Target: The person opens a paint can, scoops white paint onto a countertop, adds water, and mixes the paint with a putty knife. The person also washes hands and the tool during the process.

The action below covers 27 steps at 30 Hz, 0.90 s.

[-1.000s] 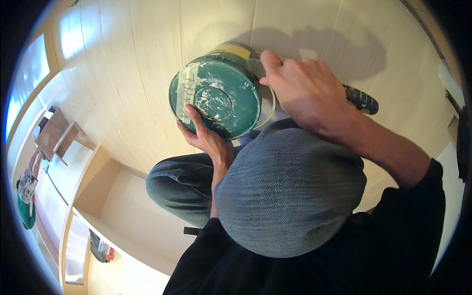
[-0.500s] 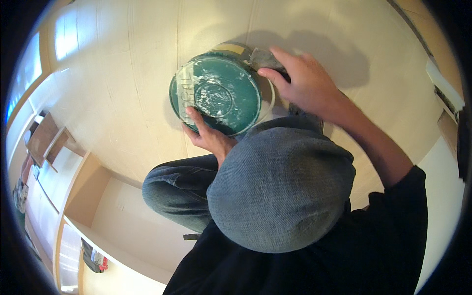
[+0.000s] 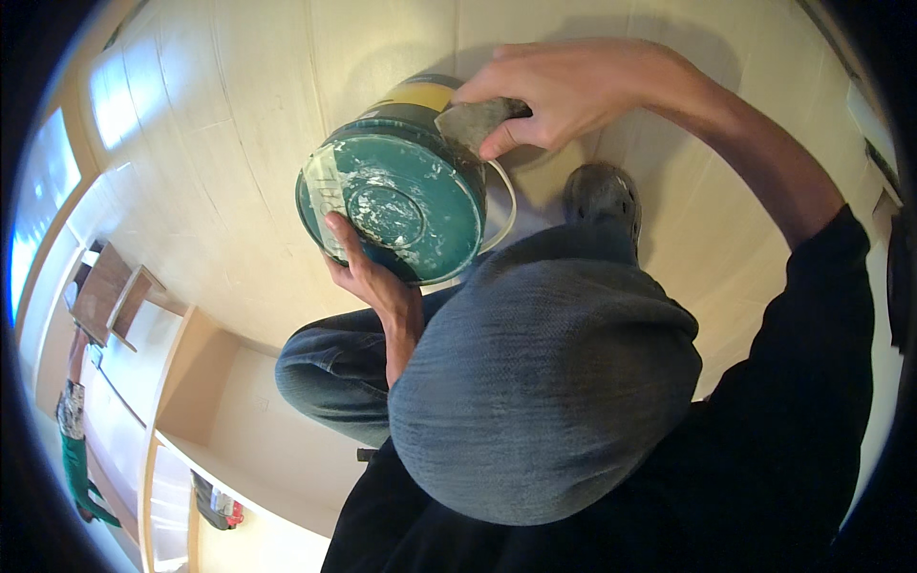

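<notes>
My left hand (image 3: 368, 267) grips a bucket by the lower left edge of its green lid (image 3: 420, 215), thumb on top. The lid faces up, with white smears and a translucent strip of tape. The bucket's side (image 3: 406, 100) shows grey and yellow, and a pale handle (image 3: 506, 210) loops out at the right. My right hand (image 3: 525, 105) grips a flat grey scraper-like blade (image 3: 463, 124), which meets the lid's upper right rim. The rest of that tool is hidden by the hand.
My denim-clad knee (image 3: 325, 372) and grey clog (image 3: 602, 191) are on the pale floor (image 3: 239, 191). Open cabinetry (image 3: 248, 401) stands at lower left, wooden pieces (image 3: 105, 286) beside it. Another person in green (image 3: 74, 449) is at the far left rim.
My right hand and the grey tool have moved up and left onto the rim, the forearm swinging higher. The bucket and left hand have shifted slightly left in view. The clog shows more.
</notes>
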Tool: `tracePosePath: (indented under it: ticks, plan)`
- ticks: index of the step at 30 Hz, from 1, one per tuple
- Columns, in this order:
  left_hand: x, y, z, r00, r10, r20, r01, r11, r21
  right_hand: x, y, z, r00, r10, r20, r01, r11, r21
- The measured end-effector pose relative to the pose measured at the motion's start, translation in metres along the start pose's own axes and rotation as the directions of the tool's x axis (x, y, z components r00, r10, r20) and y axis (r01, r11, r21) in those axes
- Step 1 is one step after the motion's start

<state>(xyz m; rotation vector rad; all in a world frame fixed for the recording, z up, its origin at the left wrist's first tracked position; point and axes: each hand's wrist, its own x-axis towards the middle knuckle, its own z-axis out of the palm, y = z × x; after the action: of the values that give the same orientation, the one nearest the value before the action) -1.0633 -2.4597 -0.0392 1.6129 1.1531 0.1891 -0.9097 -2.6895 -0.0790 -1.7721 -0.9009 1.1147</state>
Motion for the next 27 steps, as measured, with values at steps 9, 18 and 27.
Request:
tracePosePath:
  ticks: [9, 18, 27]
  plan:
    - [0.008, -0.020, -0.012, 0.962, -0.204, 0.183, 0.236, 0.957, -0.172, 0.008, 0.005, 0.051, 0.964, 0.022, -0.267, 0.112, 0.872, 0.477]
    - [0.011, -0.034, -0.020, 0.985, -0.155, 0.074, 0.167, 0.968, -0.186, 0.004, -0.002, 0.062, 0.888, 0.180, -0.422, 0.060, 0.867, 0.495]
    - [0.014, 0.053, -0.009, 0.669, 0.595, 0.445, -0.735, 0.440, 0.516, 0.004, 0.007, 0.053, 0.791, 0.121, -0.600, 0.020, 0.975, 0.223]
